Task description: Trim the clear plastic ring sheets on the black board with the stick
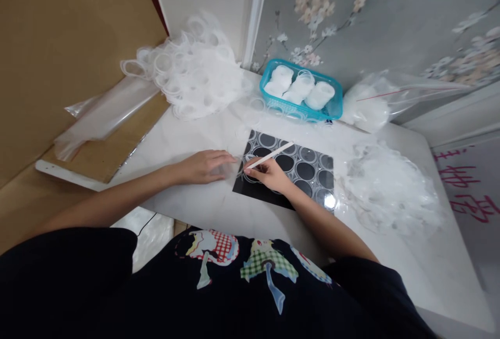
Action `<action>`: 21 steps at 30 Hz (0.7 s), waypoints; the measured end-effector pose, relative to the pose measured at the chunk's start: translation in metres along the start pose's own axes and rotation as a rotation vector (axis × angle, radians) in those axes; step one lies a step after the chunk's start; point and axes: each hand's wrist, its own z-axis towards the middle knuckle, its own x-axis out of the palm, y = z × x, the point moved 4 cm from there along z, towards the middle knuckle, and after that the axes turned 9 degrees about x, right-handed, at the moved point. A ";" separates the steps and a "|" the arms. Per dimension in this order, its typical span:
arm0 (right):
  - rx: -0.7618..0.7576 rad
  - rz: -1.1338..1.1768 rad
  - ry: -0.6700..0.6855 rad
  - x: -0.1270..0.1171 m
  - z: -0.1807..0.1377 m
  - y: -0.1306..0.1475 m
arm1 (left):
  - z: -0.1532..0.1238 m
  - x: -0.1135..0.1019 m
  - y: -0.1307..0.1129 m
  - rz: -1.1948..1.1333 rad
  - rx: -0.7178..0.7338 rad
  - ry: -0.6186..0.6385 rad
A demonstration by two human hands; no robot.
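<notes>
A slim white rigid stick (278,152) crosses the ten-o'clock part of a flat black sheet with pale rings (305,171), pinched by the right hand (270,175); a light, low grip should steady it. At nine o'clock the left hand (205,166) lies loosely spread, near enough to brace the edge.

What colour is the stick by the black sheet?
The stick in the right hand is creamy white, seen in the head view.

From far off, I see through one camera on a person's head. It looks down and ahead, past the dark shirt (117,287) close below, over the white table (211,209), to the gray wall (390,26).
</notes>
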 end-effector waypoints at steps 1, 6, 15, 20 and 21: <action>-0.013 -0.011 -0.022 0.000 0.000 0.002 | -0.001 0.001 -0.003 0.030 0.038 -0.010; -0.083 -0.111 0.003 0.007 0.006 0.005 | -0.007 0.018 -0.022 0.321 0.109 -0.049; -0.048 -0.224 0.032 0.005 0.012 0.000 | -0.007 0.036 -0.045 0.483 0.017 0.004; -0.043 -0.259 0.021 0.005 0.013 0.000 | -0.005 0.039 -0.041 0.463 -0.053 0.050; -0.051 -0.260 0.020 0.005 0.013 0.001 | -0.004 0.040 -0.042 0.468 -0.062 0.054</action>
